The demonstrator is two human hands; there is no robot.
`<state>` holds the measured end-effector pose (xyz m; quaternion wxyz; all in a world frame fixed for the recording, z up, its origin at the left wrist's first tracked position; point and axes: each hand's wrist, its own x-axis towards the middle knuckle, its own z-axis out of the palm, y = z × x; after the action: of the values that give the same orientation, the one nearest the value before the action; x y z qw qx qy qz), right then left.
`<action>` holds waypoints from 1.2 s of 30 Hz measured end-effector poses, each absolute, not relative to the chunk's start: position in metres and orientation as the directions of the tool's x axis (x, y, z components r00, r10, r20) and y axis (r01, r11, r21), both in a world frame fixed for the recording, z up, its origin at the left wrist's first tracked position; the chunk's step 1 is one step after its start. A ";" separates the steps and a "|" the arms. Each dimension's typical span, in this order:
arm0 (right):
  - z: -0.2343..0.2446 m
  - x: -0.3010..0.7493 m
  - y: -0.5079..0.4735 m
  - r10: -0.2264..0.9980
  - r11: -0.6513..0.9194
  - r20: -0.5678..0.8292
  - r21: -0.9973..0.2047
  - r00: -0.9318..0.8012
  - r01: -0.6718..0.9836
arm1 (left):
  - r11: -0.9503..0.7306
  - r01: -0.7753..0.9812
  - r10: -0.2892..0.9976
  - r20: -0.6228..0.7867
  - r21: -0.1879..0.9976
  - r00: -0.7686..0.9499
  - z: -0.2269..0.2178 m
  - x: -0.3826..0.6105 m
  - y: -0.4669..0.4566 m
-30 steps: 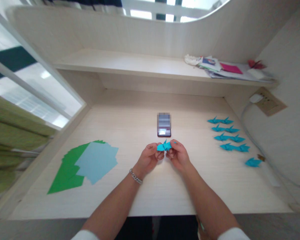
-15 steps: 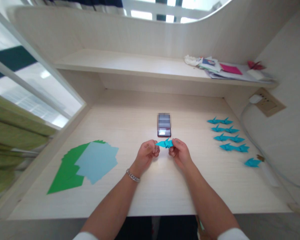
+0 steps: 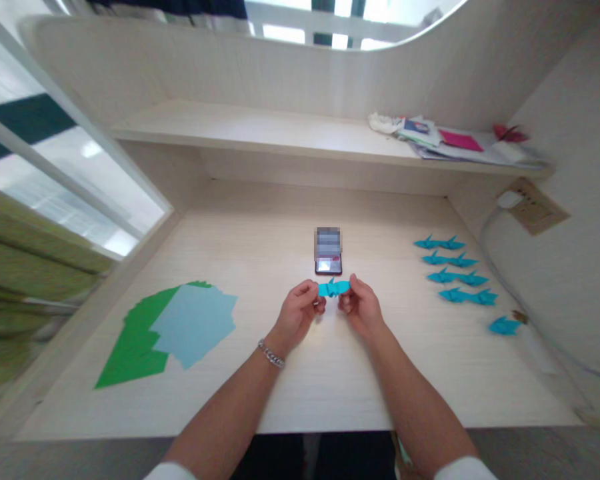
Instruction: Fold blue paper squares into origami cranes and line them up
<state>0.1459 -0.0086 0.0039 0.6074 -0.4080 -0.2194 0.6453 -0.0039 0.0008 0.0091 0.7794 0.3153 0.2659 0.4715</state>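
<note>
Between my hands is a blue folded paper figure [image 3: 334, 288], held just above the desk with a small point sticking up from its middle. My left hand [image 3: 300, 308] pinches its left end between thumb and fingers. Its right end is gripped by my right hand [image 3: 362, 303]. Just beyond the figure lies a phone [image 3: 329, 251] with a blurred screen. At the right, several similar blue paper figures [image 3: 458, 277] lie in a column, and a single one [image 3: 505, 325] sits nearest me.
Light blue paper sheets [image 3: 197, 323] overlap green sheets [image 3: 130, 353] on the left of the desk [image 3: 260, 233]. A shelf [image 3: 260, 130] at the back bears papers and a pink sheet [image 3: 461, 140]. A white cable [image 3: 495, 267] runs from the wall socket [image 3: 540, 205] down the right side.
My left hand has moved slightly right and now pinches the figure's left end, covering the tip that stuck out before. My right hand stays on the right end.
</note>
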 end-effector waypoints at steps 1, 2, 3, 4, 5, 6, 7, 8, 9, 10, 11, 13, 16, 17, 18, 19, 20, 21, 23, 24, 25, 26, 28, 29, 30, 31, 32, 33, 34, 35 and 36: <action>0.004 0.147 -0.008 0.961 -0.160 -0.262 -0.791 0.091 -0.591 | 0.359 -0.572 0.903 -0.119 0.737 0.413 0.008 -0.004 0.001; 0.004 0.149 -0.008 0.958 -0.141 -0.256 -0.812 0.129 -0.566 | 0.355 -0.576 0.906 -0.120 0.736 0.406 0.008 -0.003 0.001; 0.004 0.151 -0.008 0.955 -0.105 -0.233 -0.844 0.184 -0.525 | 0.344 -0.578 0.913 -0.121 0.740 0.389 0.007 -0.003 0.002; 0.005 0.152 -0.009 0.950 -0.053 -0.187 -0.887 0.251 -0.459 | 0.329 -0.577 0.923 -0.124 0.747 0.365 0.006 -0.003 0.002; 0.005 0.153 -0.010 0.940 0.009 -0.116 -0.932 0.320 -0.364 | 0.310 -0.573 0.933 -0.128 0.758 0.336 0.006 -0.003 0.003; 0.007 0.154 -0.012 0.927 0.074 -0.023 -0.967 0.375 -0.244 | 0.292 -0.565 0.943 -0.132 0.771 0.307 0.005 -0.003 0.004; 0.008 0.153 -0.014 0.912 0.134 0.080 -0.985 0.402 -0.108 | 0.277 -0.555 0.950 -0.137 0.784 0.281 0.004 -0.003 0.005; 0.009 0.151 -0.017 0.899 0.182 0.175 -0.983 0.401 0.021 | 0.267 -0.543 0.955 -0.141 0.796 0.263 0.003 -0.003 0.006; 0.011 0.149 -0.019 0.892 0.217 0.246 -0.969 0.378 0.119 | 0.260 -0.531 0.957 -0.144 0.807 0.250 0.003 -0.003 0.006; 0.012 0.145 -0.021 0.886 0.241 0.295 -0.952 0.357 0.189 | 0.254 -0.518 0.959 -0.145 0.817 0.242 0.002 -0.003 0.007; 0.013 0.142 -0.022 0.885 0.256 0.327 -0.937 0.332 0.239 | 0.247 -0.505 0.961 -0.144 0.827 0.235 0.001 -0.003 0.007; 0.014 0.136 -0.024 0.883 0.260 0.354 -0.916 0.309 0.307 | 0.232 -0.475 0.965 -0.139 0.849 0.223 -0.001 -0.002 0.007; 0.013 0.132 -0.024 0.881 0.253 0.374 -0.890 0.290 0.378 | 0.218 -0.428 0.966 -0.131 0.877 0.222 -0.003 -0.002 0.006; 0.012 0.132 -0.023 0.880 0.252 0.381 -0.881 0.285 0.400 | 0.214 -0.415 0.966 -0.130 0.884 0.223 -0.004 -0.002 0.006; 0.012 0.133 -0.023 0.879 0.251 0.387 -0.873 0.280 0.419 | 0.212 -0.403 0.966 -0.128 0.890 0.225 -0.005 -0.002 0.006; 0.011 0.133 -0.023 0.878 0.249 0.391 -0.865 0.277 0.435 | 0.209 -0.391 0.966 -0.126 0.896 0.227 -0.005 -0.002 0.006; 0.011 0.134 -0.023 0.876 0.245 0.394 -0.859 0.277 0.449 | 0.205 -0.377 0.966 -0.124 0.903 0.228 -0.006 -0.002 0.007; 0.011 0.134 -0.023 0.875 0.241 0.396 -0.855 0.279 0.459 | 0.201 -0.361 0.965 -0.122 0.911 0.231 -0.007 -0.002 0.007; 0.012 0.135 -0.023 0.873 0.232 0.395 -0.851 0.285 0.471 | 0.195 -0.323 0.964 -0.121 0.926 0.235 -0.007 -0.003 0.007; 0.012 0.135 -0.024 0.873 0.228 0.394 -0.850 0.288 0.475 | 0.191 -0.302 0.964 -0.121 0.934 0.236 -0.007 -0.003 0.008; 0.012 0.135 -0.024 0.872 0.223 0.393 -0.850 0.292 0.478 | 0.186 -0.283 0.964 -0.119 0.941 0.237 -0.006 -0.003 0.008; 0.012 0.135 -0.024 0.871 0.219 0.393 -0.848 0.295 0.482 | 0.177 -0.264 0.964 -0.113 0.948 0.239 -0.005 -0.003 0.007; 0.011 0.136 -0.025 0.864 0.210 0.395 -0.845 0.311 0.491 | 0.141 -0.235 0.967 -0.083 0.962 0.242 -0.003 -0.003 0.007; 0.011 0.137 -0.024 0.859 0.202 0.395 -0.845 0.324 0.496 | 0.115 -0.224 0.968 -0.059 0.968 0.242 -0.002 -0.003 0.007; 0.011 0.138 -0.024 0.852 0.191 0.396 -0.844 0.342 0.500 | 0.089 -0.215 0.970 -0.035 0.972 0.241 -0.001 -0.004 0.006; 0.011 0.140 -0.024 0.843 0.178 0.395 -0.845 0.364 0.504 | 0.065 -0.206 0.971 -0.014 0.976 0.238 -0.001 -0.004 0.006; 0.012 0.142 -0.023 0.832 0.165 0.396 -0.846 0.389 0.507 | 0.045 -0.194 0.972 0.002 0.980 0.236 0.000 -0.005 0.006; 0.014 0.145 -0.022 0.818 0.152 0.398 -0.846 0.415 0.511 | 0.036 -0.174 0.972 0.005 0.984 0.234 0.000 -0.006 0.006; 0.016 0.148 -0.021 0.802 0.140 0.402 -0.846 0.442 0.515 | 0.032 -0.148 0.973 0.003 0.988 0.229 0.000 -0.006 0.007; 0.019 0.152 -0.020 0.786 0.132 0.409 -0.844 0.464 0.519 | 0.029 -0.110 0.974 -0.003 0.993 0.226 0.001 -0.007 0.007; 0.022 0.157 -0.020 0.769 0.127 0.416 -0.844 0.486 0.521 | 0.022 -0.064 0.974 -0.007 0.998 0.225 0.001 -0.007 0.007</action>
<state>0.1567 -0.0201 0.0225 0.5644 -0.6515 -0.4951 0.1095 -0.0074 0.0072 0.0013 0.5733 0.5330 0.4272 0.4526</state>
